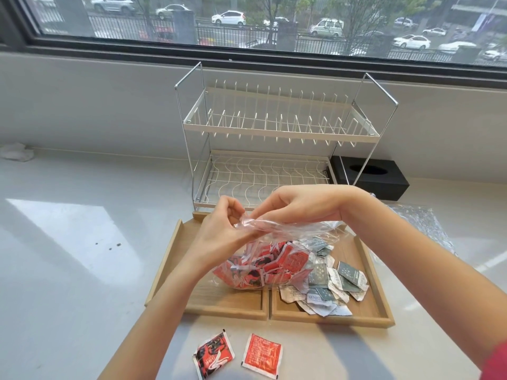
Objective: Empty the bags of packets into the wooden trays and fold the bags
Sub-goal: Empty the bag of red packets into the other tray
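Far left on the white counter [82, 270] lies a crumpled white thing [17, 151] by the wall. Next comes the left wooden tray [175, 259]. A clear bag [274, 259] full of red packets [277, 266] sits in this tray and leans over the line between the two trays. The left hand [219, 231] pinches the top edge of the bag between thumb and fingers. The right hand [304, 205] pinches the same edge just beside it, fingers pressed together on the plastic. Behind the hands stands a white wire rack [274, 127] with two shelves. Two loose red packets [238, 353] lie on the counter, in front of the trays. The right wooden tray [375, 305] holds a heap of green and white packets [332, 283]. Right of that tray lies an empty clear bag [422, 226], flat on the counter. A black box [370, 178] sits behind it.
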The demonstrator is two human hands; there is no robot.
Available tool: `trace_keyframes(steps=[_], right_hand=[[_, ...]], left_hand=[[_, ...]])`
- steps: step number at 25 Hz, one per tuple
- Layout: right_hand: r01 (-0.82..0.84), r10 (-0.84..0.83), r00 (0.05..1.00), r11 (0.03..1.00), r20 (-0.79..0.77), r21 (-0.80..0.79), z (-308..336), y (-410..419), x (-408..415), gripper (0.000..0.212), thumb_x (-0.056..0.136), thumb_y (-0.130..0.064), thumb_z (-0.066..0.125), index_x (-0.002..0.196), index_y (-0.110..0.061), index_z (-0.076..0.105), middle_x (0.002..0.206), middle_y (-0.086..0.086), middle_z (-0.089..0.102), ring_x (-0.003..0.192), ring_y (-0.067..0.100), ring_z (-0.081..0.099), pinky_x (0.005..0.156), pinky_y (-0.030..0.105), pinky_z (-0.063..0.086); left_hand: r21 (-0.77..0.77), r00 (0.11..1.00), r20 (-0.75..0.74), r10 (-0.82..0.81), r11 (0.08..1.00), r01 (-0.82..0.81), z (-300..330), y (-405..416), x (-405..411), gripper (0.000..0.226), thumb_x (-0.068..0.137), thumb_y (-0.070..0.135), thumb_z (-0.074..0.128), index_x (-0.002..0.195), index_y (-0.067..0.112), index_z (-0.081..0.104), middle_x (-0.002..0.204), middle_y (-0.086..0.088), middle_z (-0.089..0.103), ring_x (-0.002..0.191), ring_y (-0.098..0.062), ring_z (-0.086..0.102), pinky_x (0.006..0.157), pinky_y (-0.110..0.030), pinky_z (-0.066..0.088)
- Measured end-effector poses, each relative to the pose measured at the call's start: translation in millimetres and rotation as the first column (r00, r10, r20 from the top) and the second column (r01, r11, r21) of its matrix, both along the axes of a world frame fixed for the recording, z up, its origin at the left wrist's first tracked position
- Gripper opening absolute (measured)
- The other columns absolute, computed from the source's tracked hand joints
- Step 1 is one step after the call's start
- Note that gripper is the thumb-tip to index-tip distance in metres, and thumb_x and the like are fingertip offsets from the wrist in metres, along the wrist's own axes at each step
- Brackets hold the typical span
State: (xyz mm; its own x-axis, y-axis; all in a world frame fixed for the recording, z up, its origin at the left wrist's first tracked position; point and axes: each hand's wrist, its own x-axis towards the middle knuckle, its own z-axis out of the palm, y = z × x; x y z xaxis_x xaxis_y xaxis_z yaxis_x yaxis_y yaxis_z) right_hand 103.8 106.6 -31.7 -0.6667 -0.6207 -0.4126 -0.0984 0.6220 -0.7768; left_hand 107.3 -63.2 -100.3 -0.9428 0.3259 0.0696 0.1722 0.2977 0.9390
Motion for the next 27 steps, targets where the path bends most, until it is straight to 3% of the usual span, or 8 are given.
trace_keyframes(steps=[4, 8, 10, 13, 15, 19, 23, 27], right_hand=[[0.056, -0.053, 0.998, 0.997, 0.046, -0.049, -4.7, 1.2, -0.6, 0.017, 0.091, -0.024, 0.052, 0.099, -0.027, 0.067, 0.096, -0.001, 0.069, 0.084, 0.010, 0.064, 0.084, 0.022, 0.049], [0.114, -0.102, 0.989, 0.987, 0.106, -0.110, -12.3, 1.8, -0.5, 0.026, 0.089, -0.032, 0.054, 0.096, -0.009, 0.066, 0.087, 0.005, 0.061, 0.074, 0.015, 0.055, 0.067, 0.020, 0.046], [0.167, -0.150, 0.981, 0.975, 0.125, -0.144, -16.4, -1.0, 0.7, 0.025, 0.088, -0.033, 0.055, 0.091, -0.010, 0.065, 0.084, 0.008, 0.058, 0.070, 0.015, 0.051, 0.062, 0.020, 0.045], [0.229, -0.234, 0.972, 0.962, -0.013, -0.150, -19.1, -1.2, 1.0, 0.021, 0.088, -0.032, 0.055, 0.088, -0.013, 0.064, 0.088, 0.016, 0.064, 0.076, 0.017, 0.056, 0.073, 0.030, 0.047], [0.264, -0.287, 0.952, 0.945, -0.104, -0.196, -11.7, 2.6, 1.2, 0.019, 0.091, -0.029, 0.051, 0.090, -0.014, 0.062, 0.091, 0.011, 0.068, 0.080, 0.014, 0.062, 0.081, 0.031, 0.051], [0.376, -0.480, 0.865, 0.814, -0.149, -0.442, 24.4, 14.2, 1.2, 0.012, 0.091, -0.020, 0.049, 0.083, -0.016, 0.058, 0.071, -0.007, 0.063, 0.066, 0.005, 0.062, 0.069, 0.015, 0.051], [0.348, -0.496, 0.791, 0.846, -0.357, -0.404, 41.5, 10.7, -0.1, 0.011, 0.090, -0.022, 0.054, 0.083, -0.017, 0.060, 0.064, -0.010, 0.063, 0.063, 0.005, 0.060, 0.065, 0.015, 0.048], [0.385, -0.500, 0.811, 0.847, -0.304, -0.366, 31.7, 4.9, -0.2, 0.025, 0.093, -0.032, 0.044, 0.103, -0.017, 0.061, 0.079, -0.008, 0.068, 0.074, 0.005, 0.066, 0.074, 0.020, 0.050]], left_hand=[[-0.064, 1.000, -0.011, -0.022, 0.998, 0.022, -1.0, 1.1, 0.7, 0.055, 0.043, 0.069, 0.060, 0.074, 0.028, 0.042, 0.067, 0.010, 0.055, 0.063, -0.010, 0.049, 0.056, -0.021, 0.040], [-0.027, 0.999, -0.012, -0.049, 0.998, 0.049, 1.2, 2.9, 2.8, 0.050, 0.046, 0.064, 0.064, 0.070, 0.024, 0.043, 0.059, 0.010, 0.055, 0.050, 0.006, 0.054, 0.045, -0.006, 0.039], [-0.028, 0.996, -0.011, -0.084, 0.996, 0.084, 2.6, 4.2, 3.9, 0.050, 0.046, 0.064, 0.063, 0.070, 0.025, 0.044, 0.058, 0.010, 0.056, 0.051, 0.009, 0.053, 0.045, -0.004, 0.039], [0.041, 0.995, 0.023, -0.095, 0.995, 0.094, 0.9, 2.3, 2.8, 0.053, 0.051, 0.060, 0.064, 0.086, 0.025, 0.048, 0.067, 0.012, 0.068, 0.061, 0.008, 0.061, 0.054, -0.007, 0.046], [0.066, 0.995, 0.040, -0.092, 0.994, 0.089, -1.3, -1.3, 1.7, 0.054, 0.055, 0.060, 0.062, 0.096, 0.028, 0.049, 0.075, 0.012, 0.071, 0.069, 0.006, 0.064, 0.064, -0.015, 0.050], [0.066, 0.991, -0.026, -0.133, 0.989, 0.134, -5.4, -5.0, 1.8, 0.026, 0.067, 0.052, 0.056, 0.087, 0.036, 0.059, 0.077, 0.008, 0.067, 0.067, 0.004, 0.059, 0.064, -0.013, 0.046], [0.119, 0.989, -0.066, -0.135, 0.983, 0.142, -5.3, -3.6, 1.7, 0.013, 0.073, 0.041, 0.058, 0.081, 0.034, 0.067, 0.080, 0.008, 0.071, 0.074, 0.004, 0.063, 0.067, -0.005, 0.045], [0.201, 0.985, -0.075, -0.152, 0.966, 0.165, -5.1, -4.9, 2.2, 0.011, 0.076, 0.034, 0.058, 0.083, 0.031, 0.067, 0.086, 0.019, 0.071, 0.087, 0.005, 0.064, 0.075, -0.004, 0.044]])
